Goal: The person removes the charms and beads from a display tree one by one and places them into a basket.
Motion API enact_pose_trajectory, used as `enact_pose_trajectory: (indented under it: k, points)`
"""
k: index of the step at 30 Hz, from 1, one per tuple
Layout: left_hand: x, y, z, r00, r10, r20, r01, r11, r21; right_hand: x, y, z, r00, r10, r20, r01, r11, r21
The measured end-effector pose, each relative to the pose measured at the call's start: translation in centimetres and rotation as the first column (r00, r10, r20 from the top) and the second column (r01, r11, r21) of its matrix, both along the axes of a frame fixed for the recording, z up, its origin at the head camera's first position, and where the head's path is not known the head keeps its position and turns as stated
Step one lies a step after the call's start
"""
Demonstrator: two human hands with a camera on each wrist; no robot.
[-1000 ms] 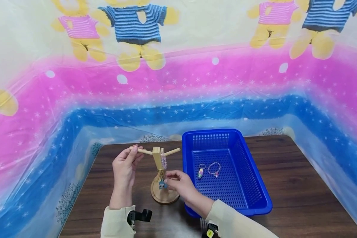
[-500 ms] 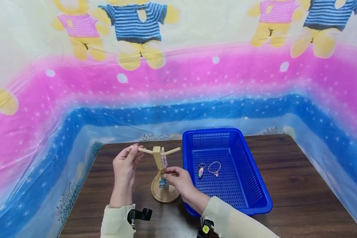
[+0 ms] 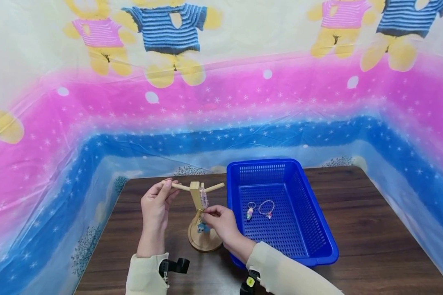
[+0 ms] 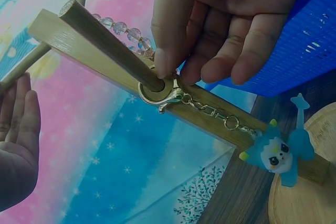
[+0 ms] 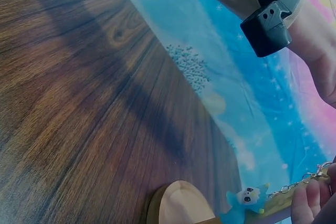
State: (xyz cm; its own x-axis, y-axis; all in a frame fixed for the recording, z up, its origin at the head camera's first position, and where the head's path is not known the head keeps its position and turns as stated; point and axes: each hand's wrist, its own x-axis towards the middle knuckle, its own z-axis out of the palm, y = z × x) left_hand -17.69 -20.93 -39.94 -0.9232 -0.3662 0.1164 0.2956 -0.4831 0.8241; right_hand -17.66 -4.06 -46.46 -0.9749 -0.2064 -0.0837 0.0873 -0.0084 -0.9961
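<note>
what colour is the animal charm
The animal charm is mostly blue, with a white face; it shows best in the left wrist view.

With 2 hands in view, your right hand (image 4: 226, 30) is pinching a gold clasp (image 4: 170, 97), which is circling the base of a near peg (image 4: 110, 45) on the wooden post (image 4: 202, 123). Its chain (image 4: 210, 110) is leading to a blue figure (image 4: 281, 156). A beaded bracelet (image 4: 119, 27) is showing behind. On the left, your left hand (image 4: 16, 145) is touching another peg (image 4: 21, 71). On the right, a blue basket (image 4: 294, 40) is standing.
</note>
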Motion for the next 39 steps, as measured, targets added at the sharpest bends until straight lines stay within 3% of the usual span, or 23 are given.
enact_pose_trajectory:
  k: [12,39]
  points:
    - [0.04,0.06,-0.09,1.0,0.006,-0.019,-0.006,1.0,0.0,-0.09,-0.28,-0.14,0.999,-0.035,-0.021,0.035,0.999,0.007]
    - [-0.03,0.14,-0.21,0.999,0.026,-0.02,-0.026,1.0,-0.018,0.28,0.1,0.43,1.0,0.02,-0.018,-0.021,0.999,-0.046]
